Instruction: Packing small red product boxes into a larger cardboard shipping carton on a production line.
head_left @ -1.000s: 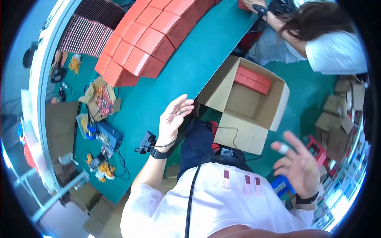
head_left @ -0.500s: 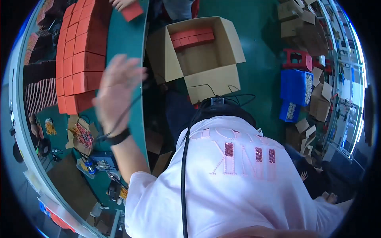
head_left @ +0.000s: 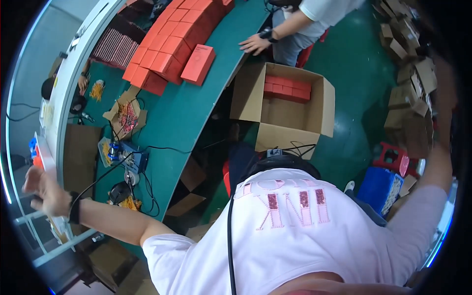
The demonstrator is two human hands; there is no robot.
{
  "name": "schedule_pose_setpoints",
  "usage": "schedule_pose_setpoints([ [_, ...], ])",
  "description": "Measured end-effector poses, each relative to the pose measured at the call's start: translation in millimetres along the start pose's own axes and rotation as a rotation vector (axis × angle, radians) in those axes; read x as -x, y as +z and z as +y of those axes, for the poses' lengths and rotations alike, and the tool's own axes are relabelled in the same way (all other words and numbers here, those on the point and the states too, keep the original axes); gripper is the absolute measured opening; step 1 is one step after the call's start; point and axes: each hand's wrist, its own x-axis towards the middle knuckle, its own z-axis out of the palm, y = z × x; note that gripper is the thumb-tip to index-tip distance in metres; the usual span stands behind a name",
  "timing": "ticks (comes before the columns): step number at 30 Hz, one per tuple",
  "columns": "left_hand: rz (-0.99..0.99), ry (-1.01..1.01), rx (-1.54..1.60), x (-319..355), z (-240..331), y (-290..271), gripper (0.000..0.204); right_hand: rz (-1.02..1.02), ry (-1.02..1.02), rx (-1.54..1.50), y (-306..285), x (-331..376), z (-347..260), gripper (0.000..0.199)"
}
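Observation:
My left hand (head_left: 49, 194) is stretched far out to the left, beside the white bench frame (head_left: 61, 167). Its fingers are spread, and nothing shows in them. On the far right my right arm is raised, and my right hand (head_left: 445, 81) is a dark blur at the picture's rim, its fingers unreadable. A single red box (head_left: 198, 65) lies on the green table (head_left: 172, 123), next to a block of stacked red boxes (head_left: 169, 37). An open carton (head_left: 322, 105) on the floor side holds several red boxes (head_left: 287, 89) along its far wall.
Across the carton, a co-worker's hand (head_left: 255, 44) lies on the table edge. Wires in a small carton (head_left: 127, 115), a blue device (head_left: 135, 156) and cables stand on the table. To the right are a red stool (head_left: 391, 158), a blue bin (head_left: 376, 189) and piled cartons (head_left: 400, 105).
My left hand has swung from above the table near the stacked boxes to the far left. My right arm has come into view. The co-worker's hand has let go of a red box.

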Motion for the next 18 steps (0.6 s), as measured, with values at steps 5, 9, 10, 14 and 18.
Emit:
schedule_pose_setpoints([
  [5, 0.032, -0.798, -0.154, 125, -158, -89, 0.054, -0.033, -0.16, -0.354, 206, -118, -15, 0.077],
  [9, 0.094, -1.173, -0.781, 197, -263, -179, 0.067, -0.515, 0.158, -0.717, 338, -224, 8, 0.11],
  [10, 0.234, -1.238, -0.737, 213, -290, -193, 0.074, -0.581, 0.212, -0.744, 386, -250, 16, 0.116],
  [14, 0.429, -1.274, -0.689, 238, -383, -257, 0.095, -0.256, 0.338, -0.681, 507, -297, 12, 0.107],
  [18, 0.386, -1.199, -0.817, 242, -406, -286, 0.085, -0.041, 0.238, -1.064, 530, -269, -19, 0.061],
])
